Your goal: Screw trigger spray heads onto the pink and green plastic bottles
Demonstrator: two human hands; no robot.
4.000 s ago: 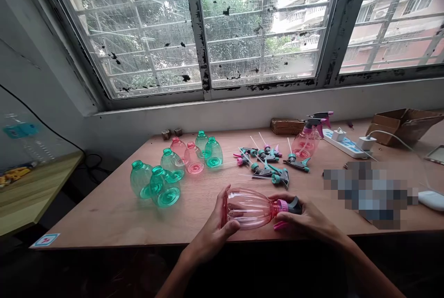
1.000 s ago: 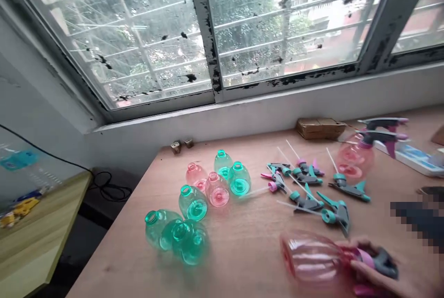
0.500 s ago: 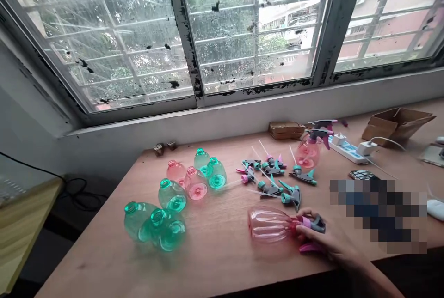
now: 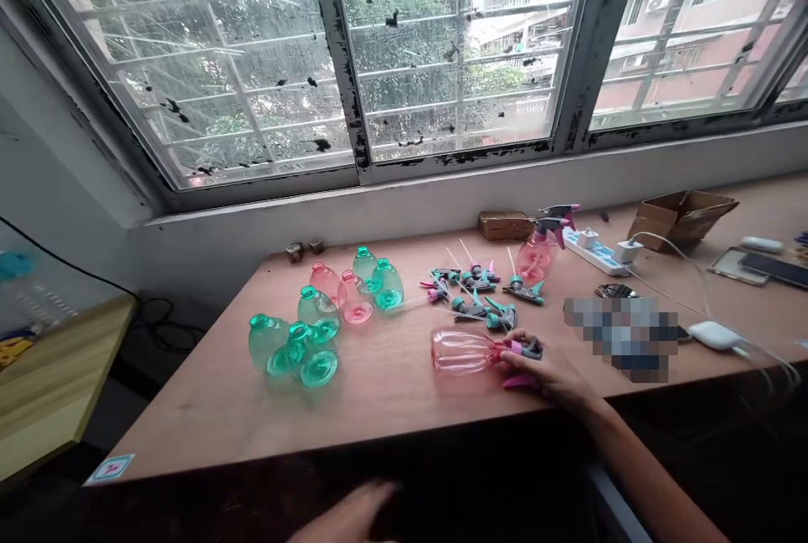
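The right hand (image 4: 548, 370) curls round the neck of a pink spray bottle (image 4: 464, 351), sideways just right of the frame's centre. At bottom centre the left hand (image 4: 361, 508) blurs; I cannot tell its opening or hold.

Left hand (image 4: 366, 503) now off the pink spray bottle (image 4: 464, 352), was cupping its base; drops out of view, now back, blurred, below the worktop's (image 4: 208, 412) front edge. Bottle appears farther in from that edge, only right hand (image 4: 536, 364) gripping.
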